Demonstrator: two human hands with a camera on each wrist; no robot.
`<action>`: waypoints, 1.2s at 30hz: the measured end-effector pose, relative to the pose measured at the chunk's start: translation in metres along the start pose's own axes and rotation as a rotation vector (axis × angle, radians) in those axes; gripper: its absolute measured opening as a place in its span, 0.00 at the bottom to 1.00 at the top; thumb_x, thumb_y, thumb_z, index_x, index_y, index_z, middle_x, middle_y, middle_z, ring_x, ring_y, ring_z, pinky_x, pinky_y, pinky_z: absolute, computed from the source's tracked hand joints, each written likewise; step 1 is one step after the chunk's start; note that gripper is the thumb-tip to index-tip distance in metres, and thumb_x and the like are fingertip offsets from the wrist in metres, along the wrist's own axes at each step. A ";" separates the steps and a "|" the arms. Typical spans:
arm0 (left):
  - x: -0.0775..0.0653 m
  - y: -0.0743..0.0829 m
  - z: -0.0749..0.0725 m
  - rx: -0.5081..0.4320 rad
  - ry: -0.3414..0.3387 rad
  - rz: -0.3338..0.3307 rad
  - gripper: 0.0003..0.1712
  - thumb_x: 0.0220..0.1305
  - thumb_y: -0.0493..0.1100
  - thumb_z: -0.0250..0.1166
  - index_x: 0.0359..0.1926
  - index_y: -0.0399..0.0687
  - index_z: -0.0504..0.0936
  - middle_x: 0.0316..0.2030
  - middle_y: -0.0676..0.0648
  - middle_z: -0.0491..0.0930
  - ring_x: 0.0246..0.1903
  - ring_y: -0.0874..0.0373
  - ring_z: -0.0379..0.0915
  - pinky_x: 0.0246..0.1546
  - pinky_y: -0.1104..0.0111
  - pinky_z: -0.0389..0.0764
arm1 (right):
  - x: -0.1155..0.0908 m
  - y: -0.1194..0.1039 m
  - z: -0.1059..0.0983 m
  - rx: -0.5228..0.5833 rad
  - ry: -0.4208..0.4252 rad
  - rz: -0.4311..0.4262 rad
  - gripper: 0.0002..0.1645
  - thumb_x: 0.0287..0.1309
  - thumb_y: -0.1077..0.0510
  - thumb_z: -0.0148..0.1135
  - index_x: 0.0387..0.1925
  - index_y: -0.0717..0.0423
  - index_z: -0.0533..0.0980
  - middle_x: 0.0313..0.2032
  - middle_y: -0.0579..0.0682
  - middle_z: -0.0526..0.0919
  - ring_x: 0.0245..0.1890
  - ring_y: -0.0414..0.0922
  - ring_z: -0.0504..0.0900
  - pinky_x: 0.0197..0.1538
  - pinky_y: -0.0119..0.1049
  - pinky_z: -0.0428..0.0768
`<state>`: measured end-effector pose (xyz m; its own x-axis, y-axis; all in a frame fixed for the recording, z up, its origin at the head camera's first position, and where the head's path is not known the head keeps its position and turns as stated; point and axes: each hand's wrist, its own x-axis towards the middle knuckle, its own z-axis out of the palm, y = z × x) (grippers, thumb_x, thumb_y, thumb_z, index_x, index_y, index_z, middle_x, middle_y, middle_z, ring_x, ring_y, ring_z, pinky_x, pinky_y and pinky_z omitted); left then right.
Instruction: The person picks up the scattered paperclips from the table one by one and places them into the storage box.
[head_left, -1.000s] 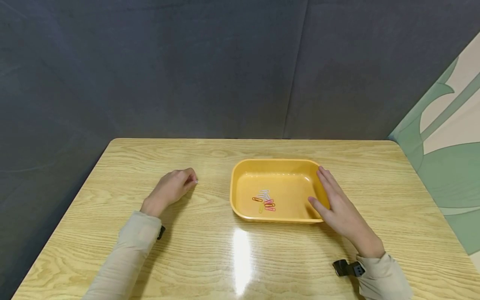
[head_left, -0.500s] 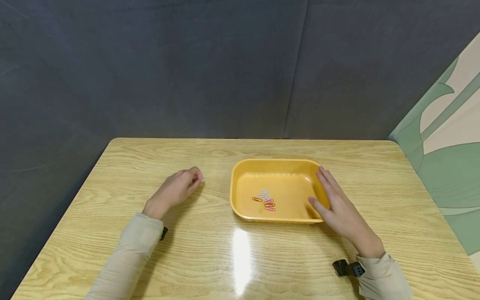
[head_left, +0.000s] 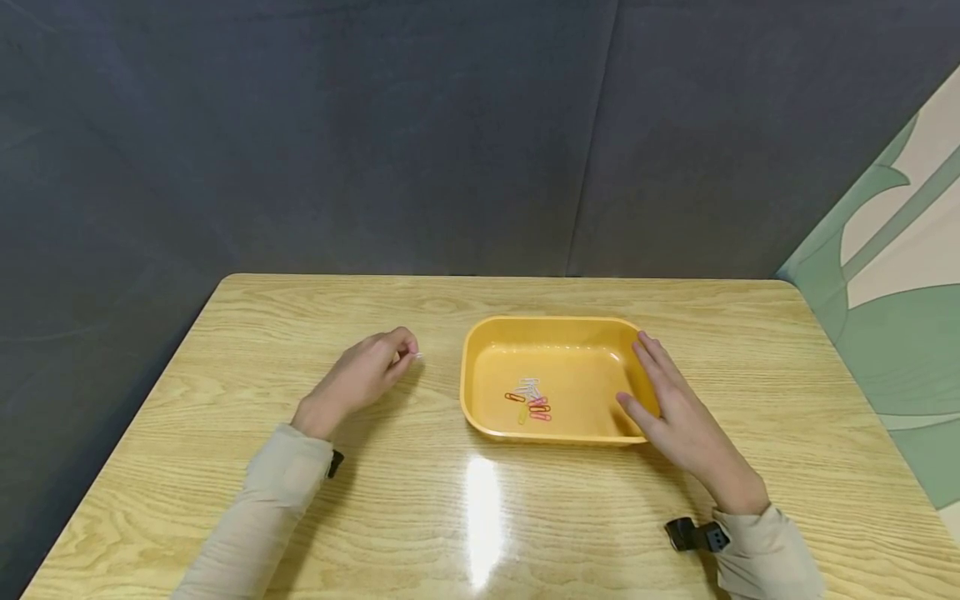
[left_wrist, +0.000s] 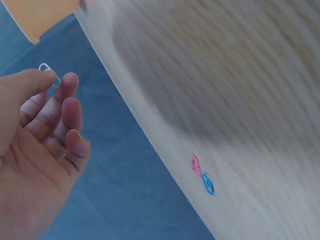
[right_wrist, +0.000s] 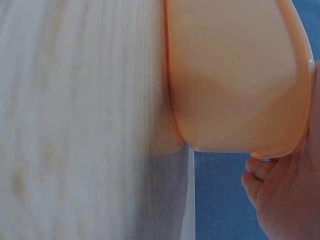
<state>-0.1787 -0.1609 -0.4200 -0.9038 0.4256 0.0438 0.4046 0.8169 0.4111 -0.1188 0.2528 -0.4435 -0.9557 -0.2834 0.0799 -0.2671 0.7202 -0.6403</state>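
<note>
My left hand point(head_left: 365, 368) pinches a small white paper clip point(left_wrist: 45, 65) between thumb and fingertips, above the table to the left of the tray. In the head view only the white tip of it shows. My right hand point(head_left: 686, 429) rests at the right end of a yellow plastic tray point(head_left: 480, 333), its fingers nearly straight along the rim and its thumb over the inside. Several paper clips lie on the tray's floor, among them white clips point(head_left: 530, 385), an orange one point(head_left: 514, 397), a yellow one point(head_left: 522, 414) and pink ones point(head_left: 540, 416).
A pink paper clip point(left_wrist: 195, 165) and a blue paper clip point(left_wrist: 208, 184) lie on the table in the left wrist view; the head view does not show them. The wooden table point(head_left: 375, 517) ends at a dark fabric wall point(head_left: 420, 150) behind.
My left hand has moved to the right with the white paper clip, closer to the tray. The right hand and the tray have stayed in place.
</note>
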 end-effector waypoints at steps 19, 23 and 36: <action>0.005 0.027 0.000 0.033 0.049 0.091 0.06 0.67 0.39 0.65 0.44 0.50 0.81 0.39 0.50 0.85 0.36 0.58 0.78 0.37 0.64 0.79 | 0.002 0.001 0.000 0.006 0.015 -0.014 0.47 0.70 0.50 0.57 0.78 0.61 0.45 0.79 0.59 0.43 0.79 0.59 0.41 0.75 0.63 0.48; 0.004 0.030 0.001 0.045 0.073 0.112 0.10 0.66 0.39 0.66 0.48 0.52 0.83 0.39 0.51 0.86 0.34 0.59 0.77 0.35 0.67 0.78 | 0.001 0.001 0.001 0.010 0.017 -0.019 0.47 0.70 0.49 0.57 0.77 0.61 0.45 0.78 0.60 0.44 0.79 0.60 0.41 0.75 0.63 0.47; 0.010 0.047 0.006 0.006 0.077 0.156 0.07 0.66 0.39 0.66 0.44 0.52 0.86 0.40 0.53 0.87 0.39 0.58 0.79 0.40 0.65 0.80 | 0.001 0.001 0.002 0.002 0.021 -0.016 0.47 0.70 0.51 0.57 0.77 0.62 0.44 0.78 0.61 0.45 0.78 0.61 0.41 0.75 0.63 0.47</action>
<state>-0.1681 -0.1165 -0.4055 -0.8381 0.5164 0.1759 0.5410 0.7456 0.3890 -0.1194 0.2520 -0.4451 -0.9536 -0.2815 0.1068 -0.2825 0.7140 -0.6406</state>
